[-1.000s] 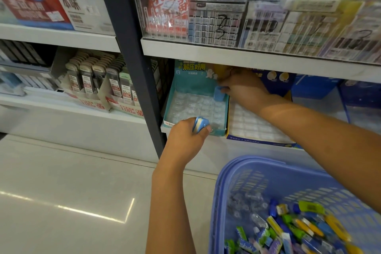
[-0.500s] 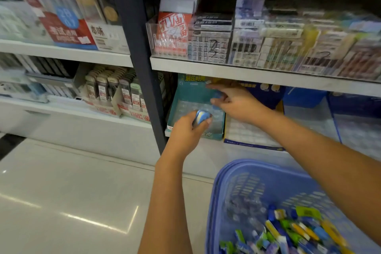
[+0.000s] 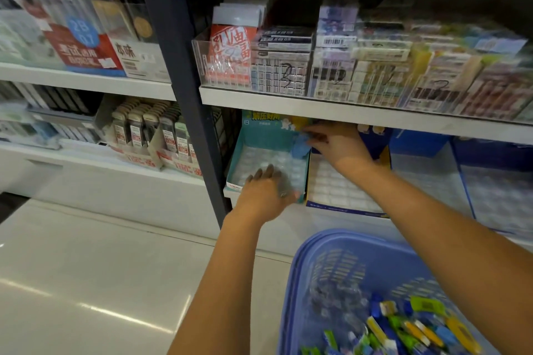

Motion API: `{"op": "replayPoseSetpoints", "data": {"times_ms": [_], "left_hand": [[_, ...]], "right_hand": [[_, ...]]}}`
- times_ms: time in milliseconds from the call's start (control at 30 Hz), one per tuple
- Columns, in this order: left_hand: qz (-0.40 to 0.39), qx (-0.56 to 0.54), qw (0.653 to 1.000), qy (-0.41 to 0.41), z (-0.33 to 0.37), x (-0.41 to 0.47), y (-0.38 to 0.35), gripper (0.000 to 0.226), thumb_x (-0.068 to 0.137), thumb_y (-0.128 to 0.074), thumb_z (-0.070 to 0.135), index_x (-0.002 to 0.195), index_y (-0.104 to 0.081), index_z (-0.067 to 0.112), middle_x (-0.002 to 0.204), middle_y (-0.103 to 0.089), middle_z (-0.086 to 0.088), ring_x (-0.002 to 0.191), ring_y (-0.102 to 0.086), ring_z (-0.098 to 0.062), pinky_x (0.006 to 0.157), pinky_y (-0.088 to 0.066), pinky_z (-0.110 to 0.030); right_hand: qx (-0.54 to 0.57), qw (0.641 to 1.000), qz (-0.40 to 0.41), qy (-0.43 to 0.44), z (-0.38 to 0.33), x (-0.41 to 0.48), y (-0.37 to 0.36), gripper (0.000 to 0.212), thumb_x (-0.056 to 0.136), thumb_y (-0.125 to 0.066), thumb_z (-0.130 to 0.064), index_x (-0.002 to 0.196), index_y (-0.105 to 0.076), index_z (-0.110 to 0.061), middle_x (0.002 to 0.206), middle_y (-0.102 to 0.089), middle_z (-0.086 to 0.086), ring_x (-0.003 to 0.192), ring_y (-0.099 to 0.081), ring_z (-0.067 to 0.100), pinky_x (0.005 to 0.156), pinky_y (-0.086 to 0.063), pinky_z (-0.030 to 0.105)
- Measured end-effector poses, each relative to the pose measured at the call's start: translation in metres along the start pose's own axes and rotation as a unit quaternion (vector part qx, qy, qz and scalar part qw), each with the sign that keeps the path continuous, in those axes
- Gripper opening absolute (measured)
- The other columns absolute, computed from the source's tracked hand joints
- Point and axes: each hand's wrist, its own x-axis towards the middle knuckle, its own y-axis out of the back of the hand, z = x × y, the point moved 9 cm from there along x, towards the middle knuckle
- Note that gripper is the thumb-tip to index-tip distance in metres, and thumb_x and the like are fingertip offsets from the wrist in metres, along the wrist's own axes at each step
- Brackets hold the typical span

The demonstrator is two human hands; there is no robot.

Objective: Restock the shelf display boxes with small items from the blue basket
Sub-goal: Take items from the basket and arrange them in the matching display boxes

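Note:
My left hand (image 3: 264, 192) reaches palm down over the front of the teal display box (image 3: 235, 158), its fingers stretched forward above the clear tray inside. The small blue item it carried is hidden from view. My right hand (image 3: 339, 145) is at the box's back right corner, and its fingertips pinch a small blue item (image 3: 300, 145) there. At the bottom right, the blue basket (image 3: 305, 274) holds several small blue, green and yellow items (image 3: 403, 328).
A dark blue display box (image 3: 346, 209) with a white tray sits right of the teal one, with more blue boxes (image 3: 464, 181) further right. The white shelf above (image 3: 346, 108) carries clear bins of packets. A dark upright post (image 3: 199, 130) divides the shelving. The floor is pale tile.
My left hand has moved forward over the teal box and flattened, so the blue item it showed is out of sight. The camera has tilted up and closer. My right hand stays at the back corner.

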Motion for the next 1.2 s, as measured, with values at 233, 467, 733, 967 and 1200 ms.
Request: {"op": "replayPoseSetpoints", "data": {"times_ms": [233,467,733,967,1200], "left_hand": [[0.029,0.008,0.999,-0.014,-0.008,0.004,-0.007,0.072,0.093,-0.044,0.052,0.151,-0.021,0.015,0.16,-0.01,-0.005,0.146,-0.015,-0.025,0.116,-0.019,-0.036],[0.067,-0.029,0.997,-0.033,-0.011,0.003,-0.004,0.069,0.091,-0.052,0.05,0.147,-0.031,0.017,0.159,-0.017,-0.004,0.145,-0.02,-0.023,0.115,-0.019,-0.033],[0.063,-0.04,0.997,-0.029,-0.012,0.004,-0.004,0.07,0.089,-0.055,0.05,0.146,-0.035,0.015,0.158,-0.02,-0.006,0.143,-0.023,-0.023,0.114,-0.02,-0.032],[0.117,-0.047,0.991,-0.046,0.013,-0.021,0.016,0.058,0.091,-0.059,0.034,0.142,-0.041,0.01,0.154,-0.028,-0.012,0.144,-0.021,-0.028,0.115,-0.019,-0.035],[0.116,-0.13,0.978,-0.113,0.097,-0.055,-0.032,0.016,0.091,-0.054,0.02,0.085,-0.064,0.009,0.084,-0.066,-0.012,0.077,-0.059,-0.029,0.068,-0.048,-0.036]], "right_hand": [[-0.091,0.99,-0.107,0.018,0.005,0.009,-0.04,0.034,0.095,-0.053,-0.018,0.128,-0.057,-0.011,0.138,-0.052,0.011,0.129,-0.045,0.026,0.108,-0.033,0.026],[-0.069,0.993,-0.091,-0.035,0.018,0.013,-0.04,0.03,0.095,-0.052,-0.021,0.121,-0.059,-0.008,0.126,-0.056,0.013,0.116,-0.052,0.029,0.097,-0.042,0.034],[-0.13,0.988,-0.072,-0.034,0.018,0.015,-0.046,0.033,0.097,-0.045,-0.019,0.128,-0.054,-0.012,0.137,-0.047,0.01,0.123,-0.046,0.026,0.099,-0.039,0.031],[-0.189,0.975,-0.109,0.049,-0.006,-0.02,-0.031,0.043,0.096,-0.045,-0.012,0.139,-0.043,-0.008,0.142,-0.042,0.014,0.128,-0.042,0.03,0.104,-0.034,0.032],[-0.118,0.983,-0.138,-0.031,0.083,-0.175,-0.015,0.021,0.094,-0.051,-0.021,0.102,-0.067,-0.009,0.098,-0.066,0.013,0.091,-0.061,0.028,0.081,-0.048,0.039]]}}
